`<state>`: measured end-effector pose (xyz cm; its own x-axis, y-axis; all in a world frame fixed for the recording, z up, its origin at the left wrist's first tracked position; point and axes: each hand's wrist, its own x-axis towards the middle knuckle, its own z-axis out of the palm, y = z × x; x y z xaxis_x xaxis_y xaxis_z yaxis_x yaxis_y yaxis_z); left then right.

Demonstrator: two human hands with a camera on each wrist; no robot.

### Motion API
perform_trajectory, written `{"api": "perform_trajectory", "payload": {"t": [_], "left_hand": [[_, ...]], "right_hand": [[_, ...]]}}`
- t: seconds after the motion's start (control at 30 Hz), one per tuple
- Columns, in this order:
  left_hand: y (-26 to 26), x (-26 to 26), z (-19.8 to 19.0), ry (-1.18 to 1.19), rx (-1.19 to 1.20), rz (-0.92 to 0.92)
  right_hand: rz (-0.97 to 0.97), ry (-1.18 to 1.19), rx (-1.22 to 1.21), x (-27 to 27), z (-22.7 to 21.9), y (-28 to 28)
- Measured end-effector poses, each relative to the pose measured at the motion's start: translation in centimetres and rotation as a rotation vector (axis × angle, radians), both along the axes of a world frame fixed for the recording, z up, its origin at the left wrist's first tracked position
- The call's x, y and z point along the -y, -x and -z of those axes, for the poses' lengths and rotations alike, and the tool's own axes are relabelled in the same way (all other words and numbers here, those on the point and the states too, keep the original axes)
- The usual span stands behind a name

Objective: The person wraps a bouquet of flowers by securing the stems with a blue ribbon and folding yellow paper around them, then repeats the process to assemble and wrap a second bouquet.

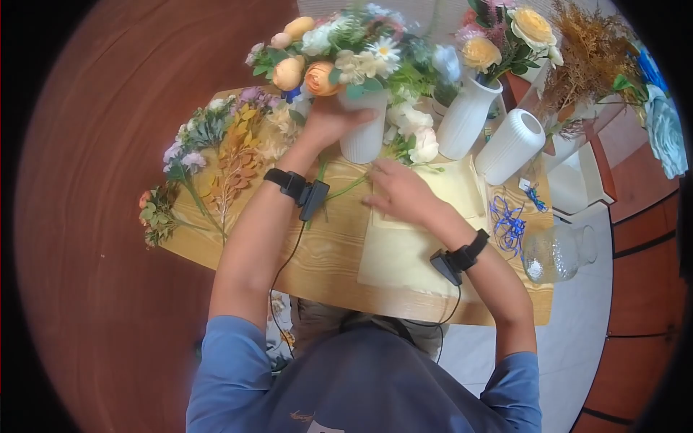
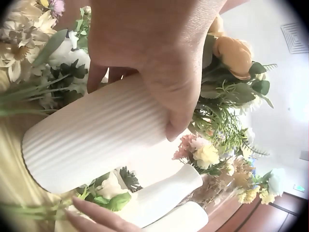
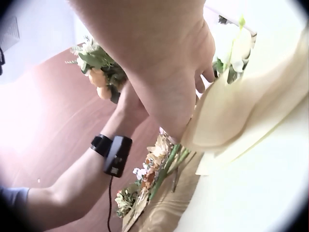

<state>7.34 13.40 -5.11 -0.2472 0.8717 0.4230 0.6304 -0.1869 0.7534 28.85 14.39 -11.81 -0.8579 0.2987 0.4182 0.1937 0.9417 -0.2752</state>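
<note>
My left hand (image 1: 333, 124) grips a white ribbed vase (image 1: 366, 141) near its top, the thumb across its front. The vase is filled with a bouquet (image 1: 361, 58) of orange, white and blue flowers with green leaves. In the left wrist view, the ribbed side (image 2: 91, 135) shows below the fingers. My right hand (image 1: 406, 193) is low over cream wrapping paper (image 1: 401, 256), its fingers extended beside green stems (image 1: 348, 189). White blooms (image 1: 422, 137) lie just beyond it. In the right wrist view, the paper (image 3: 231, 116) partly covers the right fingertips.
A white vase (image 1: 465, 123) with yellow and pink flowers stands to the right, beside another ribbed vase (image 1: 511, 148). Blue ribbon (image 1: 510, 227) and a glass jar (image 1: 556, 254) are near the table's right edge. Loose flowers and golden foliage (image 1: 238, 155) lie on the left.
</note>
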Motion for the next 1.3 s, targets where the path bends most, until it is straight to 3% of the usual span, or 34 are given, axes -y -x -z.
{"api": "perform_trajectory", "payload": {"t": [0.07, 0.13, 0.2, 0.23, 0.3, 0.37, 0.43, 0.5, 0.57, 0.67, 0.8, 0.9, 0.97, 1.1, 1.3], "left_hand": [[0.2, -0.2, 0.5, 0.004, -0.059, -0.053], [0.2, 0.1, 0.5, 0.04, -0.022, -0.035], [-0.1, 0.4, 0.8, -0.256, -0.088, -0.033], [0.3, 1.0, 0.7, -0.26, -0.082, -0.032], [1.2, 2.8, 0.5, 0.088, -0.196, -0.169], [-0.9, 6.3, -1.9, 0.106, -0.233, -0.266], [-3.2, 8.1, -1.9, 0.126, -0.265, -0.367], [-6.6, 7.6, 0.4, 0.218, -0.371, -0.076], [-9.3, 7.1, 3.5, 0.055, -0.515, 0.157], [-10.3, 5.5, 7.1, 0.241, -0.522, 0.171], [-9.7, 6.0, 7.7, 0.321, -0.403, 0.229], [-9.0, 6.1, 8.2, 0.3, -0.38, 0.158], [-8.7, 6.2, 8.1, 0.54, -0.444, 0.037], [-8.4, 6.6, 8.0, 0.569, -0.492, -0.002], [-7.4, 6.1, 9.4, 0.529, -0.171, 0.026]], "right_hand": [[-0.029, 0.02, -0.038, -0.1, -2.4, -1.6], [0.101, 0.079, -0.004, -0.7, -4.4, -3.9], [0.267, 0.079, -0.053, -1.1, -5.6, -6.4], [0.353, 0.044, -0.068, -1.3, -6.1, -7.5], [0.446, 0.012, -0.083, -1.9, -6.3, -9.8], [0.601, -0.087, -0.068, -2.8, -5.1, -11.6], [0.662, -0.019, -0.041, -3.8, -3.2, -12.4], [0.712, 0.041, -0.01, -4.4, -2.0, -12.6], [0.799, 0.223, 0.145, -4.8, -1.9, -12.5], [0.771, 0.215, 0.1, -5.2, -0.7, -14.3], [0.787, 0.269, 0.171, -4.8, -0.1, -16.9], [0.813, 0.29, 0.254, -5.1, 0.3, -16.9], [0.843, 0.259, 0.262, -5.0, 0.6, -16.8], [0.871, 0.339, 0.161, -5.1, 1.0, -16.8], [0.829, 0.37, 0.016, -5.8, 2.0, -17.3]]}}
